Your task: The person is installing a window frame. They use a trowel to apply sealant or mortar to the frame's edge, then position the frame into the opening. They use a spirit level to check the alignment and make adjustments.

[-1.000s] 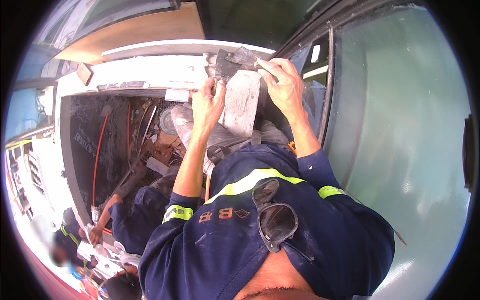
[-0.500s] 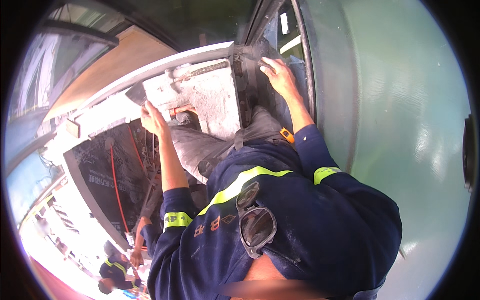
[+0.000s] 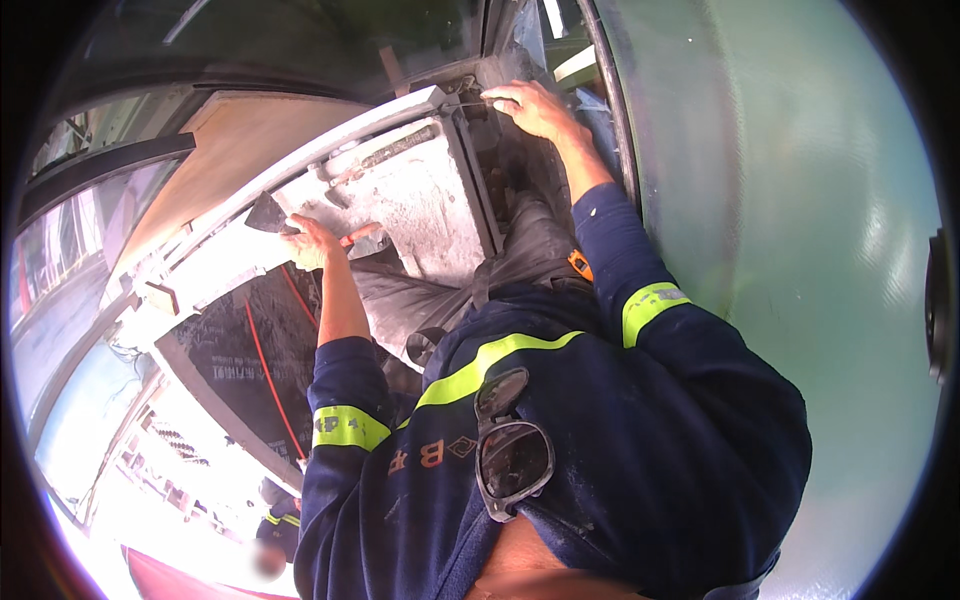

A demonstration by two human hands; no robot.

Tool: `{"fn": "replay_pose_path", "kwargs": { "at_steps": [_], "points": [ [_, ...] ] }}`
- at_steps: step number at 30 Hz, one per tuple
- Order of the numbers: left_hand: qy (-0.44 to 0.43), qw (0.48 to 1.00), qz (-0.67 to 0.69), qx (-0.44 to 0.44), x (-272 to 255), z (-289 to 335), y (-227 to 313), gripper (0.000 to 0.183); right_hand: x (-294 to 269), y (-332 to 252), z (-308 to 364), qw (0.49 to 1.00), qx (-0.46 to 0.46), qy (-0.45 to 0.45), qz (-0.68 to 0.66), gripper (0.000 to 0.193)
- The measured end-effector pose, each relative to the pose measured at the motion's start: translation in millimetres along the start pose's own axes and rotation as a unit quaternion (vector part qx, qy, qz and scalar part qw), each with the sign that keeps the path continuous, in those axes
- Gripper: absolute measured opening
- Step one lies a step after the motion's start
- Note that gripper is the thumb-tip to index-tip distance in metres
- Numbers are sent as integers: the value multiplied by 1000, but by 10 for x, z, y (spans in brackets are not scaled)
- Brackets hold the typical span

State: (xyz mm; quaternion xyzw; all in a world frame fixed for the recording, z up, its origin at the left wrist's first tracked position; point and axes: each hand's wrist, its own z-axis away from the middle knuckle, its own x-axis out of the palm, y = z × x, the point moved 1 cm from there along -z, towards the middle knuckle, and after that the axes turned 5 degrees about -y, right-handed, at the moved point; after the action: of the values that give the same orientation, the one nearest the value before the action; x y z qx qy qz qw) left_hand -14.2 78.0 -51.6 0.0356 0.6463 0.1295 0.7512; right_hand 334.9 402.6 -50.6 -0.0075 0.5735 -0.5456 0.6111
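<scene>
At 10 o'clock, bare left hand (image 3: 312, 243): clasping the near end of a dark grey, flat, trapezoid-bladed scraper, metal by its look (image 3: 265, 213); thumb and fingers closed together.
Scraper's place: just beyond the left fingertips, wide edge pointing toward 10 o'clock, over the long, bright white ledge (image 3: 215, 283); touching it or apart, cannot tell.
Scraper's handling: probably light, stiff through the body, a little springy at the thin edge, dusty more than slippery, hardly fragile; best held low at the narrow end, clear of the corners.
Bare right hand (image 3: 535, 110): between 12 and 1 o'clock, fingers bent and drawn toward the thumb; grasping something thin or nothing, cannot tell.
Whitish-grey, rough-faced rectangular board (image 3: 432, 210): at 11 o'clock, between the hands and close before the legs; likely rigid, fairly heavy and brittle at the corners; best taken by 2 opposite edges, kept level.
Long, grey, crusted tool (image 3: 400, 147): lying on the board toward 11 o'clock; likely hard and gritty; best taken around the shaft.
Slim orange-red handle (image 3: 360, 235): at 10 o'clock, just beside the left hand; likely firm; best gripped at mid-length.
</scene>
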Motion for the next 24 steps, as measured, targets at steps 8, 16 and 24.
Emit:
{"fn": "replay_pose_path", "kwargs": {
  "at_steps": [8,16,24],
  "points": [
    [12,1000,-21,2,47,-45,-36,90,-182,-40,-355,994,18,-107,15,32],
    [11,1000,-23,-15,44,-35,-16,89,-268,-145,-434,989,16,-136,51,31],
    [44,998,-34,10,82,-65,-50,86,-310,-169,-489,987,19,-140,71,31]
  ]
}}
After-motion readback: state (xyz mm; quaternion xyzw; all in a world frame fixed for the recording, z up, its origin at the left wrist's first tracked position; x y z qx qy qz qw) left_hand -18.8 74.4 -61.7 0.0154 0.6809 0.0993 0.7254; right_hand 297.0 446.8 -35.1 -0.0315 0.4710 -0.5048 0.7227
